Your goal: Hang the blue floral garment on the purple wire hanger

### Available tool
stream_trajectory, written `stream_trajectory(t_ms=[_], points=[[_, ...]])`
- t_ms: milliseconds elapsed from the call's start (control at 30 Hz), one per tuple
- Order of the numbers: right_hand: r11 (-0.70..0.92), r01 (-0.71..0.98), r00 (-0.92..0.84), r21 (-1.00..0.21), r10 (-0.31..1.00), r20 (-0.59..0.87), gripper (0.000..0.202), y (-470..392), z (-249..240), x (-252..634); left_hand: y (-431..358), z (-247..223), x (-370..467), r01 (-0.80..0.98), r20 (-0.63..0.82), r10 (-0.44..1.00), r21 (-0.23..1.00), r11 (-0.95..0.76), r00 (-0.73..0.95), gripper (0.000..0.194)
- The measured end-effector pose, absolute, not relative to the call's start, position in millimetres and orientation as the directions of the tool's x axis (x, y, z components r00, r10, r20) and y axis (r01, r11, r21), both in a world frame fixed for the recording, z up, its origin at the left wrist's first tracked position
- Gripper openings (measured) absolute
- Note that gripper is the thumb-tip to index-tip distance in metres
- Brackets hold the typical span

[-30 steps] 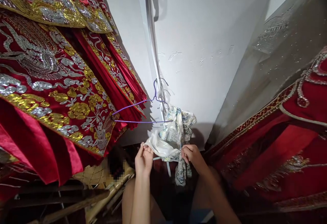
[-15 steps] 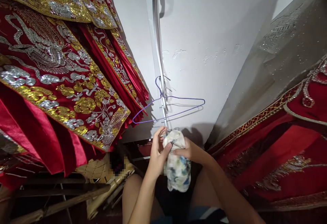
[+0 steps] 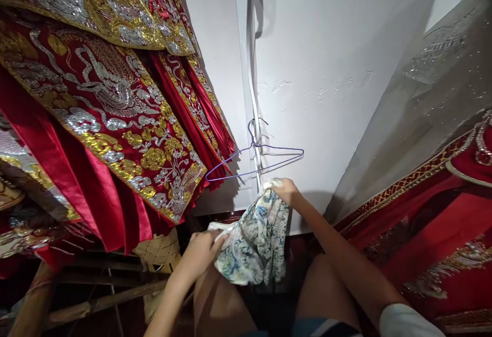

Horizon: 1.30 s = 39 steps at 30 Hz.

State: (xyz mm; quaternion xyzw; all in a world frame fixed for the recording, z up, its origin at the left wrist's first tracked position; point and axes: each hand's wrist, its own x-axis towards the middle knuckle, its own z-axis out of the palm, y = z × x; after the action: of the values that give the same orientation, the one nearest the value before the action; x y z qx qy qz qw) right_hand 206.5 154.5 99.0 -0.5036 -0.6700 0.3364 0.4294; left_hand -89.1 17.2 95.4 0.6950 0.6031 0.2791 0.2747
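A white garment with a blue and green floral print [image 3: 255, 239] hangs spread between my hands, over my lap. I cannot tell what kind of garment it is. My left hand [image 3: 203, 252] is closed on its lower left edge, thumb on top. Higher up, my right hand [image 3: 287, 192] grips the upper right corner. Just above and behind the cloth, a thin purple clothes hanger [image 3: 255, 147] hangs by its hook from a white upright strip [image 3: 250, 70] on the wall. Nothing hangs on the hanger.
Red costumes with gold and silver embroidery [image 3: 126, 106] hang at the left. Another red beaded cloth [image 3: 434, 224] lies along the right side. Bamboo or wooden poles [image 3: 107, 298] and a woven basket-like thing [image 3: 157, 250] are low on the left. A white wall [image 3: 315, 44] stands ahead.
The garment was bunched between both hands and is now spread out. My left hand has moved left and down, my right hand up and slightly right. The view has shifted a little.
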Motion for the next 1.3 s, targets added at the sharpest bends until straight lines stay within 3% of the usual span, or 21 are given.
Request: stream_trajectory(t_ms=[67, 167, 233, 300, 400, 467, 633, 700, 833, 1067, 1233, 1300], points=[[0.290, 0.378, -0.100, -0.880, 0.957, 0.272, 0.008, 149, 91, 212, 27, 98, -104, 0.746, 0.141, 0.989, 0.654, -0.128, 0.046, 0.028], [0.329, 0.379, -0.085, -0.865, 0.943, 0.321, 0.041, 147, 97, 219, 41, 100, -113, 0.739, 0.254, 0.967, 0.649, -0.182, 0.015, 0.026], [0.333, 0.415, -0.101, -0.847, 0.942, 0.320, 0.046, 155, 104, 220, 48, 105, -110, 0.758, 0.276, 0.960, 0.634, -0.156, -0.034, 0.029], [0.329, 0.453, -0.116, -0.829, 0.943, 0.311, 0.030, 166, 108, 218, 52, 114, -103, 0.838, 0.197, 0.978, 0.543, -0.049, -0.070, 0.036], [0.330, 0.471, -0.104, -0.818, 0.942, 0.320, 0.008, 172, 104, 218, 54, 131, -92, 0.944, -0.055, 0.989, 0.294, 0.150, -0.140, 0.049], [0.336, 0.469, -0.083, -0.817, 0.938, 0.338, 0.013, 166, 99, 222, 54, 141, -86, 0.953, -0.133, 0.971, 0.202, 0.225, -0.201, 0.053], [0.316, 0.485, 0.007, -0.816, 0.931, 0.365, 0.029, 139, 98, 241, 65, 152, -84, 0.945, 0.061, 0.982, 0.288, 0.153, -0.178, 0.052], [0.307, 0.504, 0.041, -0.808, 0.925, 0.377, 0.028, 132, 101, 246, 75, 151, -86, 0.941, -0.001, 0.991, 0.313, 0.128, -0.134, 0.052], [0.363, 0.540, 0.021, -0.759, 0.896, 0.443, 0.025, 126, 102, 247, 92, 140, -91, 0.922, -0.270, 0.963, 0.370, 0.115, -0.012, 0.049], [0.425, 0.550, -0.030, -0.719, 0.871, 0.491, 0.030, 123, 100, 242, 98, 147, -92, 0.929, -0.121, 0.988, 0.347, 0.129, -0.091, 0.045], [0.431, 0.547, -0.025, -0.718, 0.865, 0.501, 0.030, 119, 100, 239, 108, 142, -98, 0.875, -0.315, 0.947, 0.437, 0.207, -0.067, 0.046], [0.435, 0.537, -0.043, -0.723, 0.870, 0.491, 0.030, 117, 97, 238, 111, 136, -100, 0.854, -0.328, 0.941, 0.464, 0.235, -0.080, 0.044]])
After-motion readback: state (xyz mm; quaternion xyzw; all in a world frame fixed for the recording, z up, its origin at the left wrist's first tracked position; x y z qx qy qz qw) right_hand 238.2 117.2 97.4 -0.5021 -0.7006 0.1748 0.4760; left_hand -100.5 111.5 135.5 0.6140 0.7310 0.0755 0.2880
